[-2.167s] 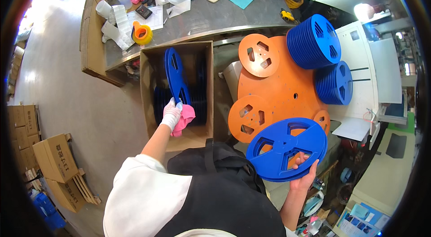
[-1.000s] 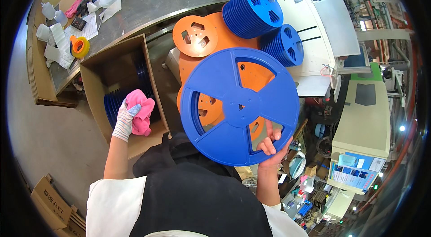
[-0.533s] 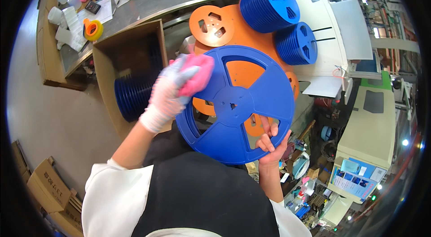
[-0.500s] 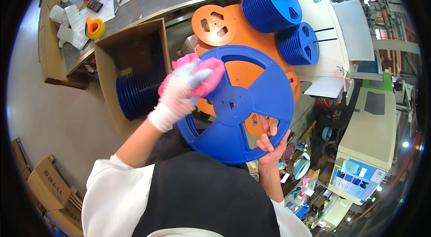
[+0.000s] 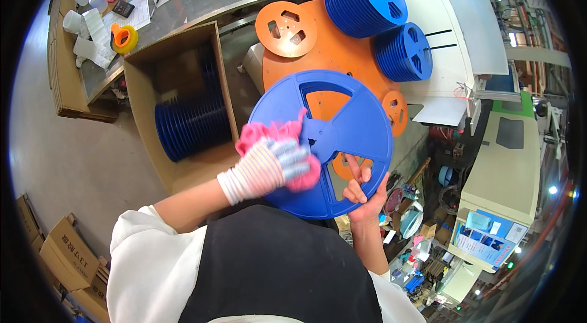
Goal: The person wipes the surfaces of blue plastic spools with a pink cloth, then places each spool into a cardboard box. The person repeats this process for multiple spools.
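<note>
Round blue plastic reel (image 5: 362, 126), window-cut, held near centre by bare right hand (image 5: 367, 202) curled round rim; left side covered by crumpled pink cloth (image 5: 276, 130), gripped in half-closed striped-gloved left hand (image 5: 264, 167). Brown cardboard box (image 5: 139, 94) left.

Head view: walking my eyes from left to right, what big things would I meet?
Closed brown carton → open cardboard box → held blue reel → beige machine.
</note>
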`<state>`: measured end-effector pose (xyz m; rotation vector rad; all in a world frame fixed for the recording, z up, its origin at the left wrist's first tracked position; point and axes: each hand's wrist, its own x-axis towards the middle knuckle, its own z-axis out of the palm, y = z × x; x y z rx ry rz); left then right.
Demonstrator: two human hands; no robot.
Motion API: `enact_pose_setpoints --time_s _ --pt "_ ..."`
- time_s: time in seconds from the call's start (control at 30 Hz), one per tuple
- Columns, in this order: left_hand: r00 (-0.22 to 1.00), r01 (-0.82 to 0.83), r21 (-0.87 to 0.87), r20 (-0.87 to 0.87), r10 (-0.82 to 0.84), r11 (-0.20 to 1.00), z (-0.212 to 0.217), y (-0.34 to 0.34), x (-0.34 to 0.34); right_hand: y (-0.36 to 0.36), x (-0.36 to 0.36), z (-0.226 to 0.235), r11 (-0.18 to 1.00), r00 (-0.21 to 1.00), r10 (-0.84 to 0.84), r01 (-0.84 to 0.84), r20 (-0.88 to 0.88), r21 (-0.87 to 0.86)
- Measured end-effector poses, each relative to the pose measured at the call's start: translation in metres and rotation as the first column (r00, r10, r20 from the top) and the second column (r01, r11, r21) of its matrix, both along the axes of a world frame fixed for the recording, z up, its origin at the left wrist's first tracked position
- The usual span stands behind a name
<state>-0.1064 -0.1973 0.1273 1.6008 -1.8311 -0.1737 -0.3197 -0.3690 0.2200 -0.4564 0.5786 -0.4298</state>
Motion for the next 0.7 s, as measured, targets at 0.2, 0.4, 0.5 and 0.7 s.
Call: enact_pose_setpoints --time_s 0.2,0.4,0.5,0.7 --pt "0.989 -0.109 0.159 -0.084 0.123 0.981 0.002 -0.026 0.002 0.004 -0.008 -0.004 0.998 0.999 -0.047 0.048 -0.01 0.039" --pt "0.96 0.281 0.285 -0.066 -0.273 0.916 -0.017 0.025 -0.03 0.002 -0.017 -0.011 0.99 0.993 -0.098 0.104 -0.065 0.095" --pt "0.933 0.358 0.293 -0.13 -0.334 0.887 -0.012 0.037 -0.016 -0.001 -0.02 -0.014 0.99 0.994 -0.105 0.108 -0.04 0.094" --pt "0.97 -0.156 0.488 -0.089 0.227 0.859 0.021 0.054 0.038 -0.017 -0.026 -0.016 0.974 0.976 -0.19 0.173 0.109 0.149"
